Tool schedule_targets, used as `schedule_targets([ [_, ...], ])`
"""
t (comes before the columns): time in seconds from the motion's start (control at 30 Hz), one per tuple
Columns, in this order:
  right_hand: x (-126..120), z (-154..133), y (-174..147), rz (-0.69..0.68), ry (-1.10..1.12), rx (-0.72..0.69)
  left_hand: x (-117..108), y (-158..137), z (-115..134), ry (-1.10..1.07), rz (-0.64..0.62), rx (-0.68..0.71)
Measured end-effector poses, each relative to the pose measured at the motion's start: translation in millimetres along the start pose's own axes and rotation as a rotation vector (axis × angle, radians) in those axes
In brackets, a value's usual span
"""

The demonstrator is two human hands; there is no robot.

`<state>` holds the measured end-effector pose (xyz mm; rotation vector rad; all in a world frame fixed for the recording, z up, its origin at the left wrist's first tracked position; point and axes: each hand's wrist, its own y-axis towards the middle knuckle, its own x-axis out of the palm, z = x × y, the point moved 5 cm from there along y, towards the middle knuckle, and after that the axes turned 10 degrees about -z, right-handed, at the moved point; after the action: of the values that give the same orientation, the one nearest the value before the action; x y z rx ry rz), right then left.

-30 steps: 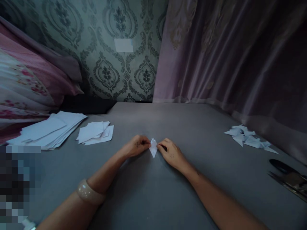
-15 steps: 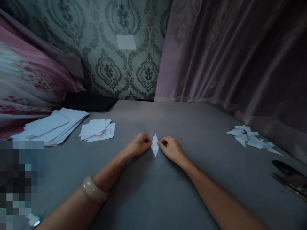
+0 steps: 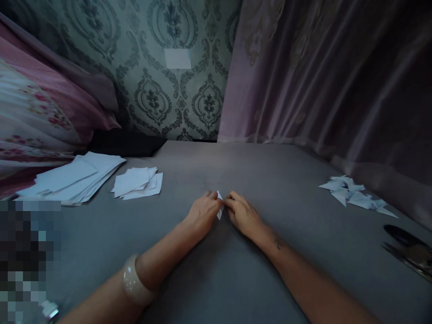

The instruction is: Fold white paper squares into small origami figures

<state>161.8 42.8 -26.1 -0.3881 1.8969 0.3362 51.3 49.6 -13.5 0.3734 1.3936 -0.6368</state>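
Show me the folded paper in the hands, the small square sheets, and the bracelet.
folded paper [image 3: 219,196]: head view, exposed top tip.
small square sheets [image 3: 137,183]: head view, top sheet's middle.
bracelet [image 3: 133,283]: head view, outer band.

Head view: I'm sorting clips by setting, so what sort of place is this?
Probably a room at home: patterned wallpaper, a draped curtain and floral bedding surround the grey surface where both hands fold paper.

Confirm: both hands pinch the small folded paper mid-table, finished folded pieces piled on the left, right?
Not quite. In the head view the finished folded pieces lie on the right; the left holds flat sheets. Left hand and right hand do pinch the folded paper.
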Motion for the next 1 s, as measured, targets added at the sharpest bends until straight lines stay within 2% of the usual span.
schedule_targets([
  [0.13, -2.7, -4.2, -9.9, -0.048, -0.178, -0.019, -3.8, -5.0, 10.8, 0.064, -0.029, -0.031],
  [0.27, -5.0, -3.5, -12.3, -0.055, -0.197, -0.016, -4.3, -7.2, 9.1, 0.038, 0.018, -0.043],
  [0.43, -6.1, 3.3, -10.8, 0.009, -0.047, 0.046, -3.8, -6.9, 6.6, 0.022, 0.048, -0.069],
  [0.77, 4.3, 17.9, 0.2, 0.074, 0.39, 0.032, -2.3, -4.6, 1.3, -0.02, 0.115, -0.116],
  [1.0, 5.4, 13.6, 1.2, 0.113, 0.501, 0.011, -0.9, -3.7, -0.2, 0.007, 0.129, -0.091],
])
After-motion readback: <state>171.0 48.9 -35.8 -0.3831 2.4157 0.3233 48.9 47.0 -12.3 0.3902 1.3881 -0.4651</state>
